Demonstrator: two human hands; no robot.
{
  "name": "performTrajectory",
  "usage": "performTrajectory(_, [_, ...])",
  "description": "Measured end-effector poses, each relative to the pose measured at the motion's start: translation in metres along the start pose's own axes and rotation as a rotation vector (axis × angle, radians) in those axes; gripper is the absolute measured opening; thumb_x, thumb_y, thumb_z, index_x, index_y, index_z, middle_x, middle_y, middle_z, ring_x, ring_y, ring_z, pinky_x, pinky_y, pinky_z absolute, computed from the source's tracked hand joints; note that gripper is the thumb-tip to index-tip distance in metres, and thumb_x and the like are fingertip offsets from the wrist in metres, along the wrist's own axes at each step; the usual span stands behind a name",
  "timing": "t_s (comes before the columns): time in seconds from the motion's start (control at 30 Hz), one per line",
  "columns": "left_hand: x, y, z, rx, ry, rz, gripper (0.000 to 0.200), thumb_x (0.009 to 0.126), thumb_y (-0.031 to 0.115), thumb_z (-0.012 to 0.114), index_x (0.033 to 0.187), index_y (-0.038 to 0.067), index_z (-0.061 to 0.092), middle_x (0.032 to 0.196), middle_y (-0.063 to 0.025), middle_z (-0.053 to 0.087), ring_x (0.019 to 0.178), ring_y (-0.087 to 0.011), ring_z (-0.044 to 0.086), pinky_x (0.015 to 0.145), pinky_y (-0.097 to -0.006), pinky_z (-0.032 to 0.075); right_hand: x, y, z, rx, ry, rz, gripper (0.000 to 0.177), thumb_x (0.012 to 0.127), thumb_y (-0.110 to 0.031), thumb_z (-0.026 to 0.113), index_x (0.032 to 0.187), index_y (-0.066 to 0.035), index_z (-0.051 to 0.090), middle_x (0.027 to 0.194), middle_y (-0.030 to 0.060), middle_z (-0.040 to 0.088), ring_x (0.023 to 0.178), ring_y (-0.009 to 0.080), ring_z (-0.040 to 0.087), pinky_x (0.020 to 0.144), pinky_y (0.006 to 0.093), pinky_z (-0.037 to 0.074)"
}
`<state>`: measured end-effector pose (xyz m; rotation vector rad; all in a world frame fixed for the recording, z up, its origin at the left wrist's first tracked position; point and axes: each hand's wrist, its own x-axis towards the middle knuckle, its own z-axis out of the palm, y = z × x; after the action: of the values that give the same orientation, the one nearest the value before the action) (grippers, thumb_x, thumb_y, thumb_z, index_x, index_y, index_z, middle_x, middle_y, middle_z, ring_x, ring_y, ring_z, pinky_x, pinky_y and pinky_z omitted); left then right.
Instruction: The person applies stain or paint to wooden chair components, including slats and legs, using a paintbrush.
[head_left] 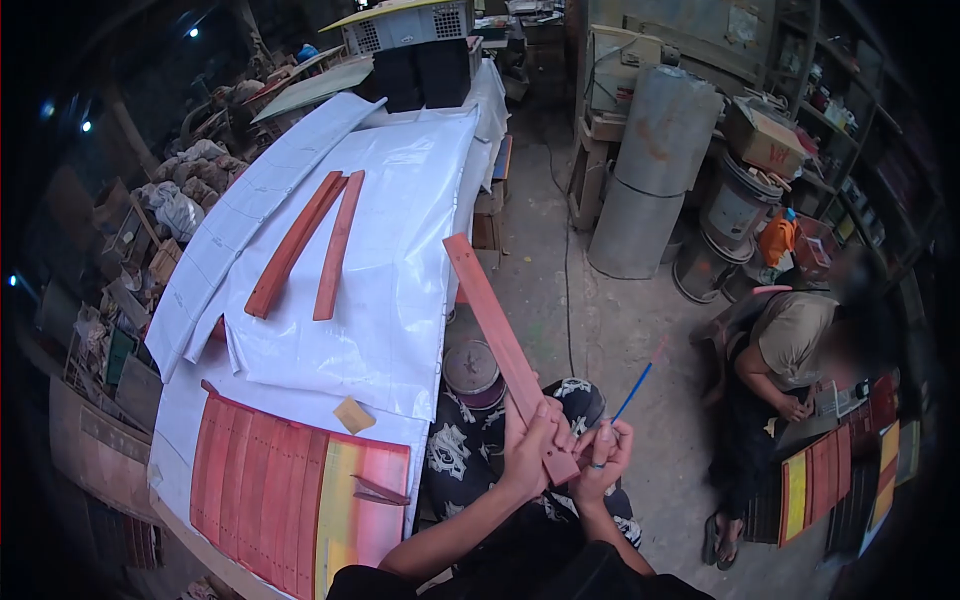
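Note:
My left hand (535, 445) is wrapped around the lower part of a reddish-brown wooden slat (500, 335), which slants up and away from my lap. Small dark holes show near both ends of the slat. Pinched in my right hand (606, 455) is a slim blue brush (632, 390), its reddish upper end pointing up and to the right; its lower end is hidden by the fingers. The right hand sits just beside the slat's near end. On the table to the left lie more red slats (300, 240), apart from each other.
White sheeting covers the table (390, 260). A panel of red slats (260, 480), a yellow-and-red board (365, 500) and a tan scrap (353, 415) lie on it. A lidded can (472, 370) stands by my knee. At right, a seated person (785, 350) works near painted panels (815, 485).

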<state>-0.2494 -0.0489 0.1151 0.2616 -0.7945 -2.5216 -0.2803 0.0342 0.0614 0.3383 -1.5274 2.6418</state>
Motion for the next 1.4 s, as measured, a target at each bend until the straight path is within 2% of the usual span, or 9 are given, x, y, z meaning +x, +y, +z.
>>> performTrajectory(0.2, [0.016, 0.053, 0.046, -0.095, 0.012, 0.068, 0.035, 0.102, 0.022, 0.038, 0.136, 0.014, 0.031, 0.085, -0.0019, 0.042, 0.055, -0.0072, 0.041, 0.047, -0.0217, 0.039, 0.013, -0.013, 0.011, -0.124, -0.141, 0.066, 0.019, 0.098, -0.018, 0.050, 0.107, 0.000, 0.049, 0.071, 0.0100, 0.060, 0.052, 0.0097, 0.053, 0.048, 0.0220, 0.043])
performTrajectory(0.33, [0.041, 0.075, 0.058, -0.185, -0.035, 0.133, 0.027, 0.103, 0.023, 0.037, 0.127, 0.011, 0.039, 0.086, -0.0025, 0.043, 0.058, -0.0077, 0.040, 0.050, -0.0226, 0.039, 0.028, -0.024, 0.019, -0.005, -0.227, 0.065, 0.021, 0.100, -0.016, 0.043, 0.112, 0.000, 0.046, 0.086, 0.0161, 0.065, 0.055, 0.0117, 0.056, 0.052, 0.0229, 0.045])
performTrajectory(0.53, [0.052, 0.081, 0.057, -0.187, -0.031, 0.184, 0.023, 0.103, 0.021, 0.038, 0.121, 0.009, 0.043, 0.089, -0.0030, 0.043, 0.064, -0.0081, 0.040, 0.057, -0.0239, 0.040, 0.037, -0.045, 0.038, 0.231, -0.360, 0.073, 0.016, 0.101, -0.015, 0.039, 0.113, -0.004, 0.037, 0.073, 0.0061, 0.048, 0.052, 0.0096, 0.043, 0.049, 0.0220, 0.038])
performTrajectory(0.57, [0.053, 0.079, 0.057, -0.181, -0.022, 0.187, 0.023, 0.103, 0.021, 0.038, 0.121, 0.009, 0.042, 0.089, -0.0030, 0.043, 0.064, -0.0083, 0.040, 0.057, -0.0240, 0.040, 0.036, -0.049, 0.041, 0.269, -0.377, 0.102, 0.016, 0.101, -0.016, 0.040, 0.113, -0.006, 0.036, 0.069, 0.0020, 0.037, 0.052, 0.0079, 0.034, 0.047, 0.0220, 0.033])
performTrajectory(0.67, [0.053, 0.077, 0.059, -0.137, 0.017, 0.207, 0.023, 0.102, 0.021, 0.039, 0.121, 0.009, 0.042, 0.090, -0.0028, 0.043, 0.064, -0.0086, 0.040, 0.058, -0.0239, 0.040, 0.036, -0.056, 0.047, 0.272, -0.447, 0.131, 0.017, 0.101, -0.016, 0.040, 0.114, -0.006, 0.035, 0.069, 0.0025, 0.038, 0.052, 0.0075, 0.033, 0.047, 0.0215, 0.031])
performTrajectory(0.7, [0.053, 0.076, 0.059, -0.135, 0.021, 0.215, 0.023, 0.102, 0.022, 0.039, 0.121, 0.009, 0.041, 0.090, -0.0027, 0.043, 0.064, -0.0084, 0.040, 0.058, -0.0236, 0.040, 0.036, -0.053, 0.048, 0.228, -0.455, 0.125, 0.015, 0.101, -0.017, 0.038, 0.112, -0.008, 0.036, 0.068, 0.0005, 0.034, 0.048, 0.0074, 0.030, 0.044, 0.0227, 0.031])
performTrajectory(0.87, [0.054, 0.070, 0.050, -0.155, -0.006, 0.209, 0.026, 0.103, 0.026, 0.038, 0.122, 0.009, 0.041, 0.088, -0.0019, 0.043, 0.064, -0.0074, 0.040, 0.058, -0.0222, 0.042, 0.034, -0.055, 0.053, 0.200, -0.475, 0.115, 0.015, 0.101, -0.019, 0.039, 0.110, -0.007, 0.037, 0.067, 0.0002, 0.034, 0.047, 0.0065, 0.029, 0.043, 0.0225, 0.030])
performTrajectory(1.13, [0.051, 0.062, 0.043, -0.238, -0.090, 0.199, 0.036, 0.104, 0.033, 0.033, 0.126, 0.006, 0.041, 0.081, -0.0026, 0.040, 0.053, -0.0060, 0.039, 0.046, -0.0196, 0.041, 0.020, -0.062, 0.056, 0.288, -0.504, 0.129, 0.014, 0.102, -0.017, 0.040, 0.107, -0.004, 0.036, 0.065, 0.0000, 0.038, 0.050, 0.0056, 0.031, 0.046, 0.0209, 0.028])
performTrajectory(1.4, [0.044, 0.074, 0.043, -0.262, -0.065, 0.307, 0.034, 0.103, 0.033, 0.035, 0.117, 0.004, 0.046, 0.072, -0.0011, 0.041, 0.046, -0.0049, 0.038, 0.042, -0.0202, 0.040, -0.006, -0.046, 0.007, 0.087, -0.406, 0.016, 0.012, 0.096, -0.006, 0.051, 0.102, 0.000, 0.042, 0.073, 0.0062, 0.050, 0.053, 0.0060, 0.042, 0.048, 0.0195, 0.034])
